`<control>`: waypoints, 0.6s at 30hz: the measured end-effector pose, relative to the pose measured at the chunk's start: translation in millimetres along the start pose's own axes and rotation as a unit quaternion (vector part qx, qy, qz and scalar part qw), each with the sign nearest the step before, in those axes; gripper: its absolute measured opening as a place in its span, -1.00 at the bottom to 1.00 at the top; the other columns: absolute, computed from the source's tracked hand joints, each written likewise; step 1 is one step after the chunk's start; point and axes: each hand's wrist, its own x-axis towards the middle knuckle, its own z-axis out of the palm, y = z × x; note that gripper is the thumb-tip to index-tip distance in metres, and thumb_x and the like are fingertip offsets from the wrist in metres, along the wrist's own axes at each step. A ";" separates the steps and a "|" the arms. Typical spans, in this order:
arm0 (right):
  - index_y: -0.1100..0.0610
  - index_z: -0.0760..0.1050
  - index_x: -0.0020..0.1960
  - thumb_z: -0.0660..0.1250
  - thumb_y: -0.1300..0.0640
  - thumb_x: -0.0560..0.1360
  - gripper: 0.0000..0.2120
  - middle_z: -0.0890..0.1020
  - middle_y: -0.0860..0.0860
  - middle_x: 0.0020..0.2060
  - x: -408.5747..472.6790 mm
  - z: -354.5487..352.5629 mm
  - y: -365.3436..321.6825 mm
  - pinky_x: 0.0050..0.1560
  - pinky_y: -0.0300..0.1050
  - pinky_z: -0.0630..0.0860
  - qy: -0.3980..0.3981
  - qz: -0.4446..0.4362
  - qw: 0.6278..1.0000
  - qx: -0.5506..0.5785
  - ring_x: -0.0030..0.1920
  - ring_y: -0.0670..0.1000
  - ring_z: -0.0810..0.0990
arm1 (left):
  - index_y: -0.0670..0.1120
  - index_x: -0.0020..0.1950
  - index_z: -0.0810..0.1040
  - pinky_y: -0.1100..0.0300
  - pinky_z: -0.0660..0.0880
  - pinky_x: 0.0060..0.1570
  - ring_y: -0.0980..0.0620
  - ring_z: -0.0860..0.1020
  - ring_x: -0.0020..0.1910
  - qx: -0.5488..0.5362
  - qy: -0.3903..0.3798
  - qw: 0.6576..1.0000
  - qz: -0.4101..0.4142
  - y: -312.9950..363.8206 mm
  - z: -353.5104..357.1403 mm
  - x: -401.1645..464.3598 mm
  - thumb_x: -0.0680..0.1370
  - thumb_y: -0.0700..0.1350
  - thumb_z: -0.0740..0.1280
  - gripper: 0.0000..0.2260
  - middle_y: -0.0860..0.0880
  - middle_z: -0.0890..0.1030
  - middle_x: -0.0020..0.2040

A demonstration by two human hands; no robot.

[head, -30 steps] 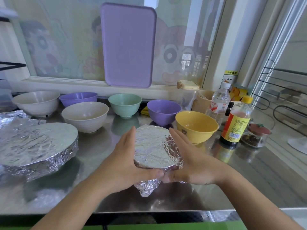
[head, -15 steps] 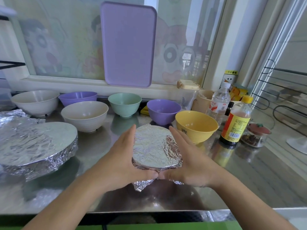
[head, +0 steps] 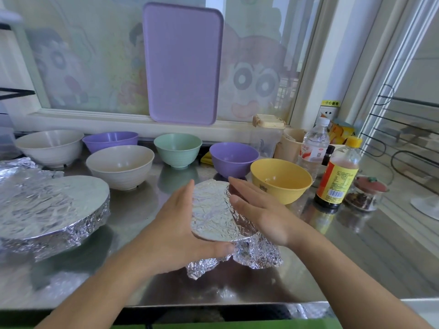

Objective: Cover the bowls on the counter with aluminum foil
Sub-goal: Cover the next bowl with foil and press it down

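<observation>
Two bare hands flank a small foil-covered bowl (head: 212,213) near the front middle of the steel counter (head: 356,252). The left hand (head: 177,230) lies against the bowl's left side with its fingers straight and together, and its thumb presses the crumpled foil at the near rim. The right hand (head: 257,210) has straight, slightly spread fingers laid along the right edge of the foil; whether its palm touches cannot be told. Loose foil bunches out below the bowl on the near right. To the left, well apart, sits a larger foil-covered dish (head: 51,210). Behind stand six uncovered bowls: a white bowl (head: 50,147) at far left, a purple bowl (head: 110,141) beside it, a cream bowl (head: 120,166) in front of that, a green bowl (head: 177,149), a second purple bowl (head: 234,159), and a yellow bowl (head: 280,180) just beside the right fingertips. A sauce bottle (head: 338,176) and a water bottle (head: 314,144) stand further right, and a lilac tray (head: 183,65) leans on the window.
</observation>
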 end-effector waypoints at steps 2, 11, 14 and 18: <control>-0.10 0.12 0.71 0.14 -0.23 0.70 -0.38 0.21 -0.38 0.47 -1.6 0.2 -0.6 0.15 -0.73 -0.04 0.009 -0.004 1.000 -0.023 0.40 -0.45 0.10 | 0.09 0.71 -0.23 0.20 0.13 0.58 0.27 0.05 0.61 0.009 -0.001 1.000 -0.010 -4.3 -7.3 -0.9 0.17 0.47 0.58 0.39 0.25 -0.04 0.66; -0.06 0.11 0.71 0.11 -0.32 0.67 -0.31 0.16 -0.22 0.63 2.2 0.3 -7.1 0.57 -0.27 0.01 0.044 -0.021 0.994 -0.102 0.60 -0.23 0.07 | 0.07 0.68 -0.34 0.34 -0.06 0.51 0.30 -0.18 0.61 0.034 -0.041 0.999 0.012 -4.9 -13.6 -9.2 0.34 0.33 0.58 0.29 0.28 -0.28 0.64; -0.10 0.06 0.72 0.13 -0.28 0.69 -0.33 0.07 -0.29 0.66 9.3 2.6 -9.6 0.26 -0.67 -0.19 -0.010 -0.025 0.995 -0.099 0.48 -0.41 -0.02 | 0.13 0.66 -0.39 0.14 -0.09 0.63 0.28 -0.32 0.60 0.002 -0.010 1.000 -0.014 2.7 -1.7 -11.0 0.12 0.63 0.41 0.42 0.31 -0.42 0.60; -0.07 0.00 0.73 0.10 -0.31 0.68 -0.29 0.03 -0.27 0.67 6.0 3.7 -7.8 0.39 -0.45 -0.11 -0.019 -0.015 0.994 -0.105 0.46 -0.41 -0.04 | 0.13 0.65 -0.40 0.17 -0.04 0.61 0.29 -0.32 0.60 -0.015 0.045 0.999 -0.011 3.1 11.9 -11.5 0.14 0.65 0.38 0.40 0.31 -0.42 0.59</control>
